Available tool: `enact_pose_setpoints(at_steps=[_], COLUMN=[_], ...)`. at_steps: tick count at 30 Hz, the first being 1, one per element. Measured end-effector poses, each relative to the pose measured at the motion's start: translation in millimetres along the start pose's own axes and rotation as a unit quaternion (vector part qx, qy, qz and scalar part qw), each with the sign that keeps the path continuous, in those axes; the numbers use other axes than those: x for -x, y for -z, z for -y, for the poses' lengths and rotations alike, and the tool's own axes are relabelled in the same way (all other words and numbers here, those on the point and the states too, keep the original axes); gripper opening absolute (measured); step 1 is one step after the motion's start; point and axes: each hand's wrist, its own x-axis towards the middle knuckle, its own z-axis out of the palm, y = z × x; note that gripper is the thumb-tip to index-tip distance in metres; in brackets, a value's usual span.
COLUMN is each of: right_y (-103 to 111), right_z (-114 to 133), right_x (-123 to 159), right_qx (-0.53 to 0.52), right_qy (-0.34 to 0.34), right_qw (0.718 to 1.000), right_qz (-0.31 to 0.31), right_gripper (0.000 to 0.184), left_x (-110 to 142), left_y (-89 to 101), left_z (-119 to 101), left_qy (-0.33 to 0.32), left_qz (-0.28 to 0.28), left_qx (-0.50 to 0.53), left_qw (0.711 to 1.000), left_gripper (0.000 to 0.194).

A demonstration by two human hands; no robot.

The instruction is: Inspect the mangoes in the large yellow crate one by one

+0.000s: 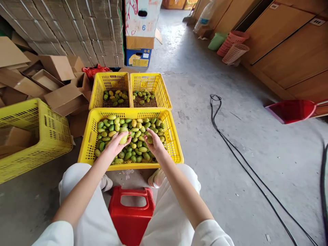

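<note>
Over the large yellow crate (130, 166), both hands are closed on fruit. My left hand (115, 143) grips a pale green oval fruit (124, 138), its fingers partly hidden behind it. To the right, my right hand (155, 143) has its fingers around a darker green oval fruit (149, 138). The crate below holds a layer of loose green and yellowish oval fruits (139, 150), which look like small mangoes. A gap with more fruit beneath it separates the two hands.
Behind stand two smaller yellow crates, left (96, 90) and right (165, 92), each with several fruits. A yellow-green crate (55, 133) and cardboard boxes (64, 95) lie left. A red stool (132, 215) is between my legs; a black cable (230, 145) crosses the floor at right.
</note>
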Motion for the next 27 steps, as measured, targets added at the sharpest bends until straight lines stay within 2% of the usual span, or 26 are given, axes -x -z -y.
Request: enact_pose_setpoints(at_steps=[3,6,9,12,16,21,24,27], right_y=[3.2,5.8,6.1,3.9,-0.2,-1.8,-1.0,-0.2], right_z=[-3.1,-6.5,-7.5,-5.6,-2.8,-0.1,2.5,4.4], right_x=[-5.5,-9.1,-9.3,-6.7,-1.1,4.3,6.8,9.0], right_qx=[0.003,-0.003,0.001,0.014,0.005,-0.005,-0.013,-0.009], right_qy=[-0.001,0.005,0.017,0.012,-0.016,-0.060,-0.086,-0.089], right_qw=[1.000,1.000,1.000,1.000,1.000,0.998,0.996,0.996], right_qz=[0.028,0.018,-0.005,0.000,0.010,-0.006,-0.002,0.029], right_gripper=[0.038,0.032,0.023,0.013,0.025,0.032,0.028,0.018], left_x=[-3.3,-6.9,-9.0,-10.5,-12.5,-10.4,-6.3,-2.9], left_y=[3.3,9.2,13.7,15.4,14.7,9.2,7.0,8.4], left_z=[0.6,0.1,0.1,2.5,6.5,2.5,-0.8,-0.6], left_qy=[-0.002,-0.010,-0.008,-0.005,-0.003,0.034,0.028,-0.012], left_qz=[-0.010,-0.014,0.016,0.048,0.064,0.081,0.085,0.105], left_qx=[0.010,-0.027,-0.074,-0.097,-0.092,-0.078,-0.086,-0.097], left_qw=[1.000,0.999,0.997,0.994,0.994,0.993,0.992,0.990], left_gripper=[0.017,0.025,0.030,0.029,0.030,0.047,0.047,0.037])
